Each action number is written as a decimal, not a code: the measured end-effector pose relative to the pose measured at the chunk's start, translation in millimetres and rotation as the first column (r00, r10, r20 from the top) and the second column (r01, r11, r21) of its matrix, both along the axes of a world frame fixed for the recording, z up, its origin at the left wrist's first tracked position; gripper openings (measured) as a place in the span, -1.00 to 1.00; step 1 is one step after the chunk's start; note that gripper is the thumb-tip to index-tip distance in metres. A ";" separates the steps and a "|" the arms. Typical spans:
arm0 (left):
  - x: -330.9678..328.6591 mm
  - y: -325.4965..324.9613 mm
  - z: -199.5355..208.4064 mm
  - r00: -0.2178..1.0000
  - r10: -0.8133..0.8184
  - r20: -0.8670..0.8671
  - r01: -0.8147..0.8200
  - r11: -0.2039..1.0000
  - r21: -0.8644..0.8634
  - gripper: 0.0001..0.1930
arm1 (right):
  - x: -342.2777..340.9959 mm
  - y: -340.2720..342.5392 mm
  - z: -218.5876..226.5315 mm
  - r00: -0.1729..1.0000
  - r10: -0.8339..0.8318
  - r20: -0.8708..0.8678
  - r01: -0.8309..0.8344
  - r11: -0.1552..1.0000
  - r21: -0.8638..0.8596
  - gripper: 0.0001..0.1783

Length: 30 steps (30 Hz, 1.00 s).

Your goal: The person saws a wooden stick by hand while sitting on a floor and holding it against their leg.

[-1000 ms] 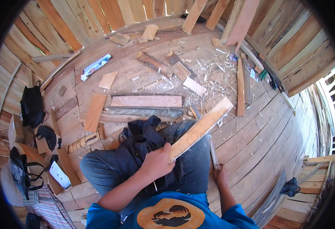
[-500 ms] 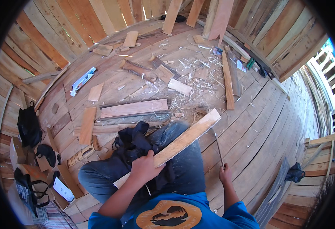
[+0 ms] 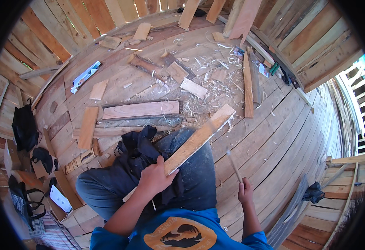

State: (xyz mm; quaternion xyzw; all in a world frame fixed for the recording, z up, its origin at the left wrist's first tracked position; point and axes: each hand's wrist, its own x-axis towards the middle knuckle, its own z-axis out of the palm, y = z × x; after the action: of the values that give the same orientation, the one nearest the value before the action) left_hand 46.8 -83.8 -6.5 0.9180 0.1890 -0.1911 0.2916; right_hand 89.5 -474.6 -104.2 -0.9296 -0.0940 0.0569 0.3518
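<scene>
My left hand (image 3: 154,179) is closed round the lower part of a wooden board (image 3: 199,139), which slants across my thighs toward the upper right. Dark cloth (image 3: 136,148) lies on my lap under that hand. Out to the right of my knee, my right hand (image 3: 245,191) grips a long thin knife (image 3: 235,167). Motion smears its far end, and its handle is hidden in my fist. The knife is apart from the board. A small pale chip shows beside the board's upper end.
Shavings (image 3: 215,79) and offcuts litter the plank floor ahead. A pinkish plank (image 3: 140,109) lies beyond my knees, with a short board (image 3: 88,127) left of it. Cardboard boxes (image 3: 72,192) and a black bag (image 3: 24,127) stand at left. A long dark plank (image 3: 288,212) lies at right.
The knife has swung, its blade now blurred and pointing more up-left. A pale chip has appeared by the board's upper end. The view has shifted slightly; my left hand keeps its hold.
</scene>
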 end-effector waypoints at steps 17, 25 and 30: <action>-5.2 -4.1 -9.9 0.999 -0.013 0.036 0.013 1.000 -0.012 -0.47 | 41.9 7.8 55.6 0.996 0.071 -0.057 -0.085 0.954 -0.286 -0.54; -17.1 10.5 -10.1 0.996 0.002 0.092 0.010 0.991 -0.136 -0.38 | 58.2 16.6 25.7 0.997 0.061 -0.045 -0.073 0.942 -0.327 -0.55; -23.6 23.5 3.7 1.000 0.030 -0.006 -0.031 0.987 -0.160 -0.33 | 45.2 37.3 28.3 0.997 0.011 -0.080 -0.024 0.986 -0.163 -0.65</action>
State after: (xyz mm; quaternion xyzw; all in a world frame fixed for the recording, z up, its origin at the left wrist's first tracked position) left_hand 23.2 -60.4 -2.8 0.8883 0.1875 -0.2029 0.3670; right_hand 134.7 -437.3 -75.8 -0.9515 -0.0833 0.1044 0.2772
